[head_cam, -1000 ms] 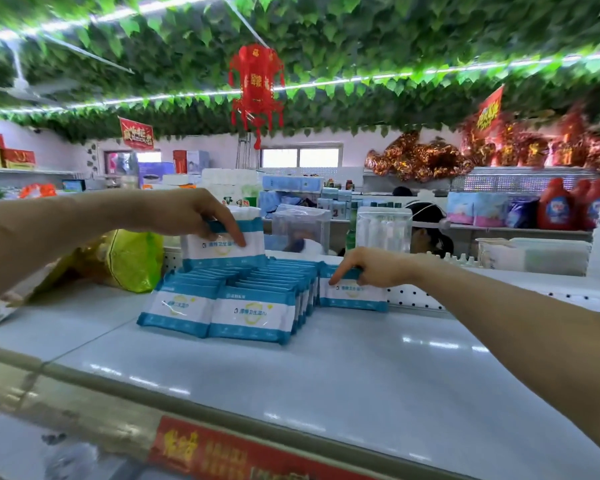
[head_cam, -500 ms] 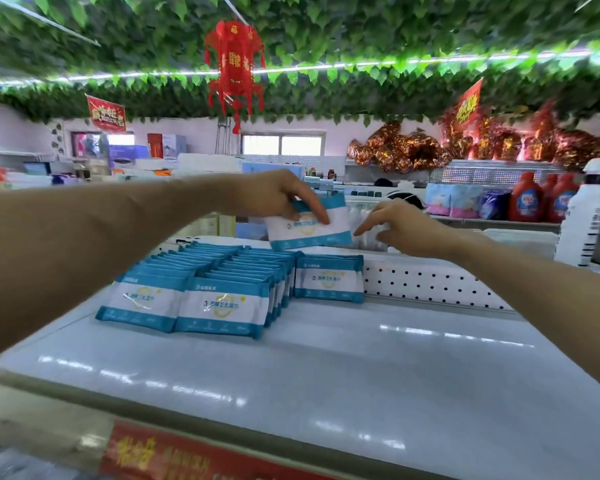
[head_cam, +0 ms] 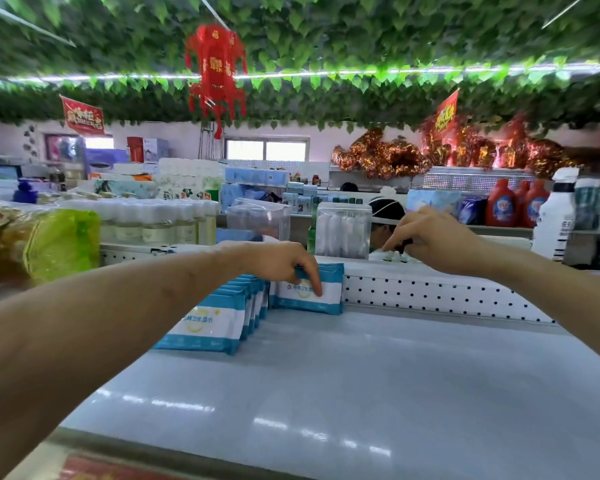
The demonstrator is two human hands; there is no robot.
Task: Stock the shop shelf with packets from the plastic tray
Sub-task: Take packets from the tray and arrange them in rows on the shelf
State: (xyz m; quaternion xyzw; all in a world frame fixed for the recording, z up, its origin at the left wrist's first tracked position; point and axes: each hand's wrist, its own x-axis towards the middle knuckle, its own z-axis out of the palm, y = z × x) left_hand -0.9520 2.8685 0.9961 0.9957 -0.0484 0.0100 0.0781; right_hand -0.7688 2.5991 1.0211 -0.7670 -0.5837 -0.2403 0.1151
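Gripping a blue-and-white wet wipe packet [head_cam: 310, 292] upright on the shelf [head_cam: 378, 379], the left hand [head_cam: 279, 263] sits beside the packet row [head_cam: 222, 313]. Right hand [head_cam: 433, 237] hovers farther back over the perforated back rail [head_cam: 430, 289], fingers curled, can't tell if it's pinching anything.

Pale grey shelf [head_cam: 378, 382] bearing upright blue-and-white packets [head_cam: 212, 323] at its back left

Bright overhead light strip [head_cam: 326, 72], edges apparently motion-blurred

A red lantern [head_cam: 216, 69] hangs from the leafy ceiling [head_cam: 361, 36] above me. Red detergent bottles [head_cam: 515, 206] stand far right.
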